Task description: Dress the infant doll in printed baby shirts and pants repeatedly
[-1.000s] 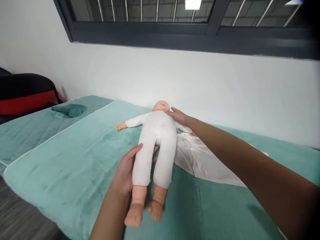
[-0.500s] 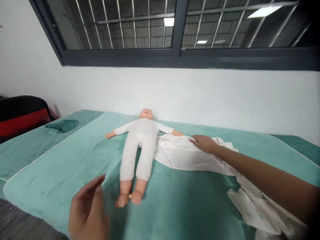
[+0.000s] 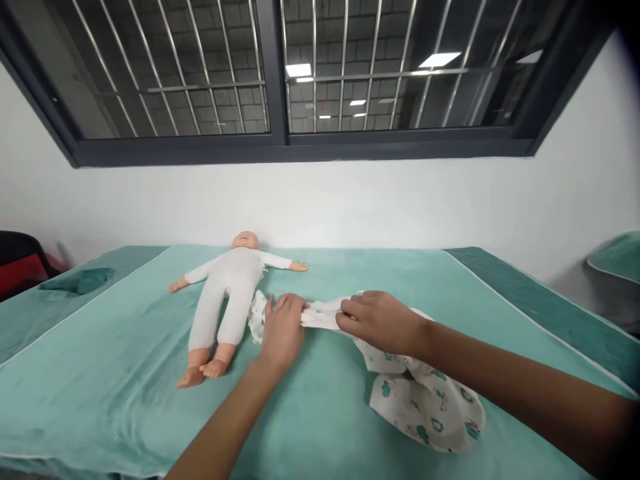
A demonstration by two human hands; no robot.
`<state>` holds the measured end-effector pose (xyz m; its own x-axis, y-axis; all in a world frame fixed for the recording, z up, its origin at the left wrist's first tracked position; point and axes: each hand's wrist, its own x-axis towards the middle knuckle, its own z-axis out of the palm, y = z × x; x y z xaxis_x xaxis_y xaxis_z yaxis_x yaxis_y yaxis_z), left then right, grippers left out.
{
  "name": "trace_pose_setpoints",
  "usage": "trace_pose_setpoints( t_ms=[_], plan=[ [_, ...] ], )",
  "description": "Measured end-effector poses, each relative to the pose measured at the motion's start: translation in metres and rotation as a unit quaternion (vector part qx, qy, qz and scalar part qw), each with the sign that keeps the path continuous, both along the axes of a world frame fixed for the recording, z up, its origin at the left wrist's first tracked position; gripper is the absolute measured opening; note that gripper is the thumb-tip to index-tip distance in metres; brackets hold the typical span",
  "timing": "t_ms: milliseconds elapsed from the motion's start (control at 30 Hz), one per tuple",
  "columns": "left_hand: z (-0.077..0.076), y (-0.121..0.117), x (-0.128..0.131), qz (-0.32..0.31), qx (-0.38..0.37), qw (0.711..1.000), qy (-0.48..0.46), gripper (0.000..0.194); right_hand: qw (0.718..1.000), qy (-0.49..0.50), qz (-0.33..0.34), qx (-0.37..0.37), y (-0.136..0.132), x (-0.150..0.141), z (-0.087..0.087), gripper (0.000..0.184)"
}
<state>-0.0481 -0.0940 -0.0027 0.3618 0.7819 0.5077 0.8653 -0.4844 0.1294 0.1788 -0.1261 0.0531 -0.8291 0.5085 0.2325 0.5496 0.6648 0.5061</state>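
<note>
A white baby garment [image 3: 425, 407] with a green and pink print lies bunched to the right of a baby doll [image 3: 233, 277]. Both my hands hold its cloth. My left hand [image 3: 284, 330] is closed on the part nearest the doll's legs. Farther right, my right hand [image 3: 377, 321] grips the same cloth, with a narrow strip stretched between the two. Loose folds hang below my right hand onto the bed. The doll rests on its back in a white suit, arms spread and feet bare. What kind of garment it is cannot be made out.
A green padded bed cover [image 3: 150, 413] spreads under everything, against a white wall [image 3: 350, 207]. Above is a dark-framed barred window [image 3: 277, 143]. A black and red object [image 3: 23, 267] stands at the left, near a dark green cloth [image 3: 77, 281].
My left hand has come up from the lower left onto the garment. The garment, laid out flat before, is now gathered between both hands. The view has turned right.
</note>
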Motion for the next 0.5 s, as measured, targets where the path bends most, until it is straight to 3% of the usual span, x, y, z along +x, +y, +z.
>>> trace_pose_setpoints(
  t_ms=[167,267,367,433,500],
  plan=[
    [0.035,0.007,0.031,0.031,0.065,0.997,-0.024,0.024,0.992,0.065,-0.111,0.009,-0.015,0.073,0.021,0.017],
    [0.040,-0.005,0.053,0.002,0.043,0.998,-0.053,0.024,0.980,0.114,-0.159,0.034,-0.026,0.106,0.018,0.009],
    [0.029,-0.024,0.071,-0.107,-0.088,0.986,-0.095,0.023,0.960,0.136,-0.245,-0.001,-0.043,0.127,-0.006,0.005],
    [0.018,-0.036,0.078,-0.231,-0.216,0.941,-0.120,0.023,0.940,0.155,-0.300,-0.058,-0.055,0.141,-0.034,0.008],
    [0.006,-0.045,0.079,-0.306,-0.308,0.888,-0.151,0.026,0.918,0.192,-0.319,-0.137,-0.067,0.155,-0.067,0.015]
  ],
)
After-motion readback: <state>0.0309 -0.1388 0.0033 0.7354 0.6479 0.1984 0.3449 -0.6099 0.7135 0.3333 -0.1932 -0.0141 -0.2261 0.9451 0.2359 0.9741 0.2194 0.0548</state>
